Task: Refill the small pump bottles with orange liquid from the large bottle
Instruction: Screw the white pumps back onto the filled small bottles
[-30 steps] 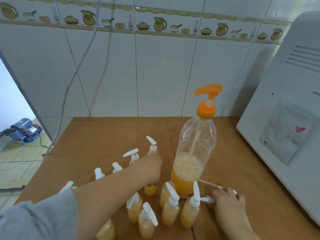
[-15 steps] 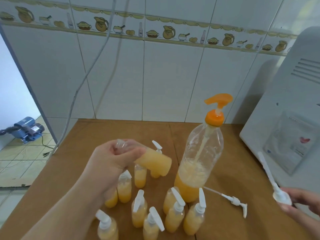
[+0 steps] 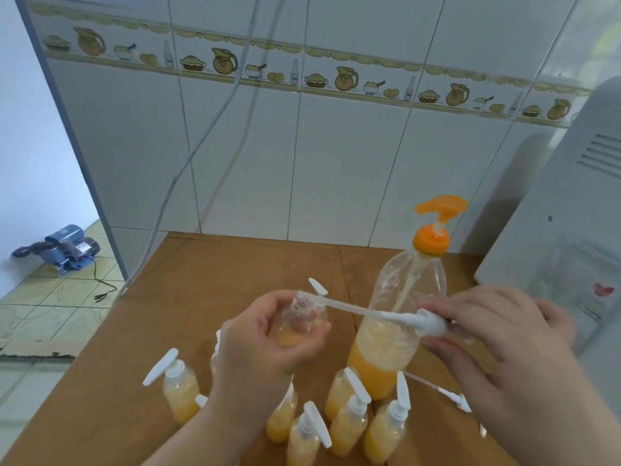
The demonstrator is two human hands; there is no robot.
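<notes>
**Pump going back into the little bottle**

Both hands have come together since half a second ago: the right hand (image 3: 497, 334) was off at the edge with the pump (image 3: 426, 322), and now it's up in front of the big bottle (image 3: 400, 334), tube tip right at the mouth of the small bottle (image 3: 297, 319).

Left hand (image 3: 268, 338) has its fingers wrapped round that small bottle, held above the counter (image 3: 208, 280) and tilted, orange liquid sitting in the lower end. Right fingers pinch the white pump head, tube pointing left across the big bottle.

Big bottle stands upright at the right of the counter, orange pump cap (image 3: 431, 243) on, liquid only in the bottom part. Filled bottles (image 3: 346, 428) with white pumps cluster in front of it, one more (image 3: 179, 388) off to the left. Another loose pump (image 3: 453, 398) lies on the counter under the right hand. White appliance (image 3: 571, 213) at far right.
</notes>
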